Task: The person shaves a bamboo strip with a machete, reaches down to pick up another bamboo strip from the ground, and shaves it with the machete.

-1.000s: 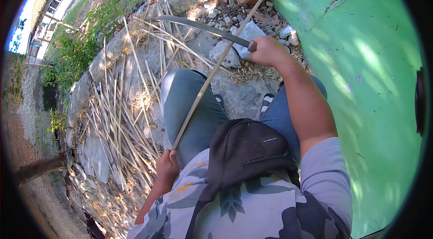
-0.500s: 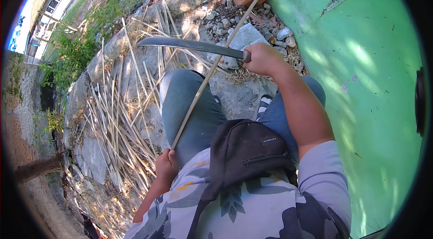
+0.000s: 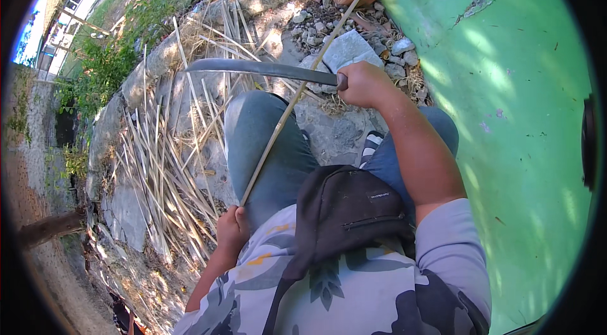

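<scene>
Green wall (image 3: 506,82) at right; heap of dry split canes (image 3: 171,164) on the stony ground's left edge. Right hand (image 3: 363,84) grips a long machete (image 3: 259,69); left hand (image 3: 232,230) clasps a thin cane (image 3: 297,98) slanting across the knee.

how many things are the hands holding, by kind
machete, in the right hand: 1
long thin cane, in the left hand: 1
total: 2
</scene>
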A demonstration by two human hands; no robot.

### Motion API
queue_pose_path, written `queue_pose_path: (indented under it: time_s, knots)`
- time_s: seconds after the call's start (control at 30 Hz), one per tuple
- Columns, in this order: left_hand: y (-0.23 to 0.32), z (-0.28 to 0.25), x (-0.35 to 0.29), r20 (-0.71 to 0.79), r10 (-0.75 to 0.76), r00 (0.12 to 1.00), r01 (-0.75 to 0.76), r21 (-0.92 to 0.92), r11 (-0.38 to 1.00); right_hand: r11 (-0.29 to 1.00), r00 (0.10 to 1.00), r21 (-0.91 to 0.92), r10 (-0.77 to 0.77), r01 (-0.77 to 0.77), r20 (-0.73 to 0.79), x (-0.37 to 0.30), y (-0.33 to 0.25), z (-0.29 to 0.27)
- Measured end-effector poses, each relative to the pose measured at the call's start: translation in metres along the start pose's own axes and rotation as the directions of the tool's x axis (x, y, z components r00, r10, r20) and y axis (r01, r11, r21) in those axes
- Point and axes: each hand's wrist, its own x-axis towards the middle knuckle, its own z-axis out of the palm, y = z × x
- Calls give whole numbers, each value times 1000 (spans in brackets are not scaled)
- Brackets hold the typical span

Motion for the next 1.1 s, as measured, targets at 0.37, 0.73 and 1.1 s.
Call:
queue_pose_path:
  time_s: [0.37,0.73,1.1]
  knots:
    - [3,-3,0,-9,-30,999,31,60,998,1000,1000,20,0,0,-6,2,5,-1]
    - [3,-2,2,-39,14,999,-12,39,999,991,990,133,16,3,-142,6,21,-3]
    - [-2,-1,0,-7,48,999,-48,20,999,993,985,3,-118,120,-122,2,14,-7]
